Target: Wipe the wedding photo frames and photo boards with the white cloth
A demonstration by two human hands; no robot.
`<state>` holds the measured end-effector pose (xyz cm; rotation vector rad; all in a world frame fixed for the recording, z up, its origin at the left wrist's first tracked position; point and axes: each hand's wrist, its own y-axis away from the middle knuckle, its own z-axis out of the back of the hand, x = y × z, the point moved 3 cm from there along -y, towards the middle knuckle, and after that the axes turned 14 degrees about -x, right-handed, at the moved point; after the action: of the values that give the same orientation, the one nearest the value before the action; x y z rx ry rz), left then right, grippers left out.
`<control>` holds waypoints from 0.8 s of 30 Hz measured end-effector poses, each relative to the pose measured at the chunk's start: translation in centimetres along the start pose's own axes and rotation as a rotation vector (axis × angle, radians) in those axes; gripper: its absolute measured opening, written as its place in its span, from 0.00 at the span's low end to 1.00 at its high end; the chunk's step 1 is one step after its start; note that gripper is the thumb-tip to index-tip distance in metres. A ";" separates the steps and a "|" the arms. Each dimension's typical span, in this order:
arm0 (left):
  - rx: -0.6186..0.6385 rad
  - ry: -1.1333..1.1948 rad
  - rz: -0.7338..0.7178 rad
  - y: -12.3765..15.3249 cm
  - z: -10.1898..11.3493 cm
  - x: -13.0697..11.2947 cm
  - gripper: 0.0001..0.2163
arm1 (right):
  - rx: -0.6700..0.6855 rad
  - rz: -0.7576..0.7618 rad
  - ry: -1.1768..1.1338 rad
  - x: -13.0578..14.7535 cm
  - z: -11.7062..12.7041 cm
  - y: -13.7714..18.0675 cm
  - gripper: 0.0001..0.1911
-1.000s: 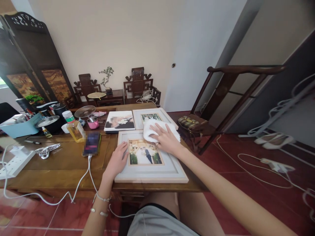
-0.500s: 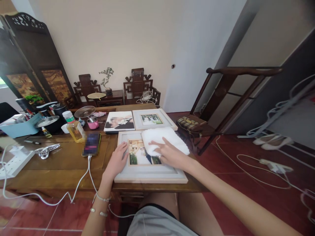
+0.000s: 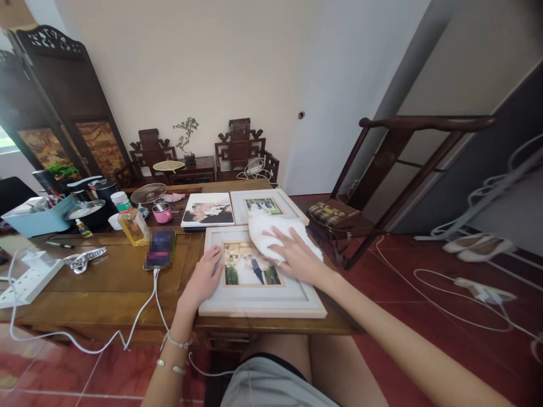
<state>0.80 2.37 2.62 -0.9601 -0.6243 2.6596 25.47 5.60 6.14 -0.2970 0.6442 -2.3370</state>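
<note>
A large white picture frame (image 3: 258, 299) with a photo lies flat on the wooden table (image 3: 102, 288) in front of me. My left hand (image 3: 204, 278) rests flat on the frame's left border, fingers stretched out. My right hand (image 3: 297, 257) presses a white cloth (image 3: 265, 230) onto the frame's upper right part, fingers spread over the cloth. Behind it lie a smaller white frame (image 3: 263, 204) and a photo print (image 3: 207, 210).
A phone (image 3: 160, 249) on a white cable lies left of the frame. Further left are an oil bottle (image 3: 130, 221), a pink cup (image 3: 162, 213), a pot (image 3: 87, 212), a blue bin (image 3: 36, 217) and a power strip (image 3: 25, 278). A wooden chair (image 3: 382, 181) stands at the right.
My right hand dragged the cloth down over the photo, then back up to the frame's upper right. My left hand stayed on the left border.
</note>
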 end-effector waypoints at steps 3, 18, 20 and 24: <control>-0.001 -0.006 -0.006 0.0 0.0 0.1 0.21 | 0.019 -0.003 0.052 -1.4 -1.2 -1.9 0.24; -0.013 -0.005 -0.001 -0.1 0.0 -0.1 0.19 | 0.384 -0.012 -0.220 8.4 6.7 5.6 0.24; -0.018 -0.003 -0.006 0.0 -0.1 -0.1 0.19 | 0.392 -0.015 -0.233 9.0 6.7 5.6 0.25; -0.014 -0.003 -0.018 0.0 -0.1 0.0 0.20 | 0.273 -0.031 -0.186 7.1 4.0 4.2 0.26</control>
<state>0.85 2.43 2.50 -0.9493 -0.6505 2.6446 24.07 -3.31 7.59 -0.3938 0.2282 -2.3560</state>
